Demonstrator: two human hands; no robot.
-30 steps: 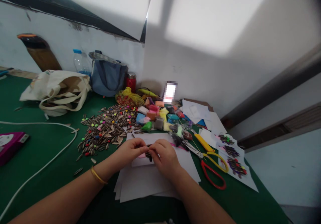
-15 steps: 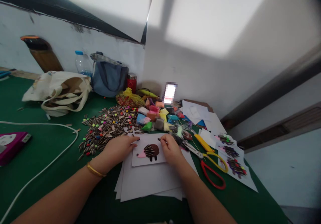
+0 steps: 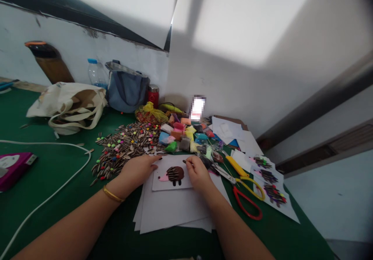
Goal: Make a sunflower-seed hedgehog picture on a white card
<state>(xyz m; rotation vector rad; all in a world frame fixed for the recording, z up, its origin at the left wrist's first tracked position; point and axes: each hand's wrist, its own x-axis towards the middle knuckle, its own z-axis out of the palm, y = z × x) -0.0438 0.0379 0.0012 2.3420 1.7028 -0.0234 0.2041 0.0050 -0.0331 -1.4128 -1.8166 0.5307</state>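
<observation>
A small white card (image 3: 166,186) lies on larger white paper sheets (image 3: 175,209). On it is a clay hedgehog (image 3: 179,173) with a brown body, pink snout, dark feet and striped sunflower seeds stuck in as spines. My left hand (image 3: 139,172), with a gold bangle at the wrist, rests on the card's upper left, index finger and thumb stretched apart. At the card's right side my right hand (image 3: 199,172) has its fingers closed in a pinch. A dark tip shows at that pinch; whether it is a seed or a fingernail is unclear.
Sunflower seeds (image 3: 128,145) mixed with coloured balls lie left of the card. Behind it are clay packets (image 3: 185,143). Scissors (image 3: 247,201) and a yellow-handled cutter (image 3: 237,166) lie right, near finished hedgehog cards (image 3: 287,209). A white cable (image 3: 58,188) crosses the left side.
The card has shifted slightly left and away from me under my hands. Both hands keep nearly the same pose.
</observation>
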